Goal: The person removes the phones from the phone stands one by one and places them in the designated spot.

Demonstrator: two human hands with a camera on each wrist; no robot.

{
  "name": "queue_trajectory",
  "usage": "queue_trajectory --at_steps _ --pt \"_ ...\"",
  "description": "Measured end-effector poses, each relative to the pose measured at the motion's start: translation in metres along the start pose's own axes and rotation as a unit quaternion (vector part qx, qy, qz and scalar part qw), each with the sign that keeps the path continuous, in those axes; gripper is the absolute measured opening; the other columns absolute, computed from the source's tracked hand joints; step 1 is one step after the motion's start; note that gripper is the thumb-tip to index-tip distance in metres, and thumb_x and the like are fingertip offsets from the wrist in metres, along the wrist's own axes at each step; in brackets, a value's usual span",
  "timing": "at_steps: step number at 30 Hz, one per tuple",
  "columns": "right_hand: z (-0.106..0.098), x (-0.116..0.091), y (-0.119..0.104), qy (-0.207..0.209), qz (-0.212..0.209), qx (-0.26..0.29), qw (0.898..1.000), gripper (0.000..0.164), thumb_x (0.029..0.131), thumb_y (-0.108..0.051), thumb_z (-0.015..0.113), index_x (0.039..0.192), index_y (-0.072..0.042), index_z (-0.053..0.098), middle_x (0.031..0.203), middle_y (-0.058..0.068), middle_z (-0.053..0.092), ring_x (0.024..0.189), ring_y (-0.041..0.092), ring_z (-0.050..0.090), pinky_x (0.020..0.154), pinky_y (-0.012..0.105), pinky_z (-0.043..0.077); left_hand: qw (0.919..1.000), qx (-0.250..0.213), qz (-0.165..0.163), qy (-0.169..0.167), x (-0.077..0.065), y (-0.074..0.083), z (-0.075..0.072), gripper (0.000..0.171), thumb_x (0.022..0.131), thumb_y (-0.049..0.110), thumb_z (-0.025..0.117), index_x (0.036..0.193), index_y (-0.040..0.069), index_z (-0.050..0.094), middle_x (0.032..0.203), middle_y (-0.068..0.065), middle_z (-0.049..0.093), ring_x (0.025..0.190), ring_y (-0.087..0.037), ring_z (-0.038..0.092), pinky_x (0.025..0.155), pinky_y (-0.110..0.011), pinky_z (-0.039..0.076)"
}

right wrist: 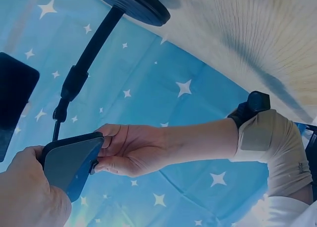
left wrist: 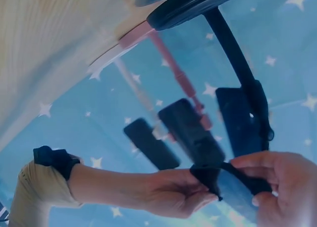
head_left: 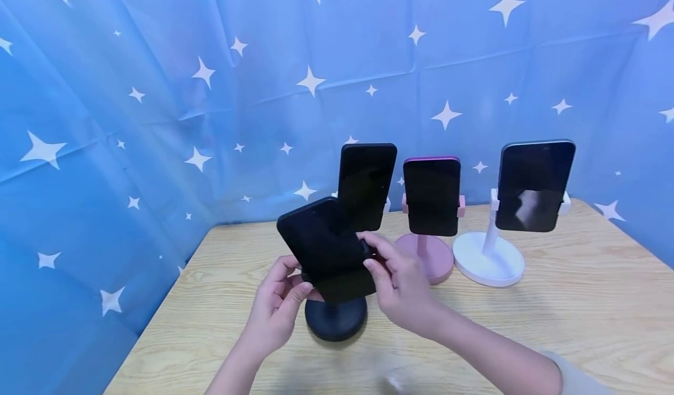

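Note:
A black phone (head_left: 322,244) sits tilted in a black phone stand, whose round base (head_left: 336,323) rests on the table. At the phone's left edge my left hand (head_left: 275,304) pinches the stand's clamp between thumb and fingers. My right hand (head_left: 404,279) pinches the opposite clamp arm (head_left: 365,248), at the phone's right edge. The left wrist view shows both hands at the two ends of the dark clamp (left wrist: 210,179) and the stand's pole (left wrist: 230,46) leading to it. In the head view, the phone hides most of the clamp and the pole.
Behind stand a black phone (head_left: 367,184) in a mostly hidden holder, a phone (head_left: 433,196) on a pink stand (head_left: 437,260), and another (head_left: 534,187) on a white stand (head_left: 489,263). A starry blue curtain (head_left: 263,108) hangs behind the wooden table (head_left: 210,313).

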State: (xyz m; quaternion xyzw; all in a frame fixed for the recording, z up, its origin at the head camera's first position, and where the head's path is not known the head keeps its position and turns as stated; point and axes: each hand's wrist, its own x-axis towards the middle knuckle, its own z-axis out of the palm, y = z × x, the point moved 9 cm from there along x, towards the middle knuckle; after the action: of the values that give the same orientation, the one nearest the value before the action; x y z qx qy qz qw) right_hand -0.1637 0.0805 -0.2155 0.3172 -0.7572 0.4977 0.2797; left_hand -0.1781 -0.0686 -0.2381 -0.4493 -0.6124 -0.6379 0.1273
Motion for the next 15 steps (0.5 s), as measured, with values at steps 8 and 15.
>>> queue_trajectory --at_steps 8,15 --pt "-0.027 -0.015 -0.005 0.021 -0.005 -0.026 0.999 0.037 0.08 0.021 0.049 0.116 0.014 0.05 0.108 0.021 0.059 0.102 0.0 0.053 0.087 0.012 0.042 0.9988 -0.038 -0.005 -0.031 0.005 -0.005 0.028 0.02 0.089 -0.014 0.042 0.109 -0.014 0.04 0.107 -0.005 0.05 0.083 -0.011 0.064 0.066 -0.037 0.055" --pt "-0.05 -0.031 -0.011 0.062 -0.05 -0.033 0.996 0.031 0.088 0.006 0.051 0.117 0.016 0.05 0.115 0.015 0.059 0.109 -0.002 0.051 0.089 0.011 0.04 0.9964 -0.05 0.018 -0.066 0.01 -0.001 0.051 0.021 0.089 -0.014 0.041 0.109 -0.014 0.039 0.1 -0.026 0.045 0.082 -0.018 0.065 0.065 -0.038 0.055"
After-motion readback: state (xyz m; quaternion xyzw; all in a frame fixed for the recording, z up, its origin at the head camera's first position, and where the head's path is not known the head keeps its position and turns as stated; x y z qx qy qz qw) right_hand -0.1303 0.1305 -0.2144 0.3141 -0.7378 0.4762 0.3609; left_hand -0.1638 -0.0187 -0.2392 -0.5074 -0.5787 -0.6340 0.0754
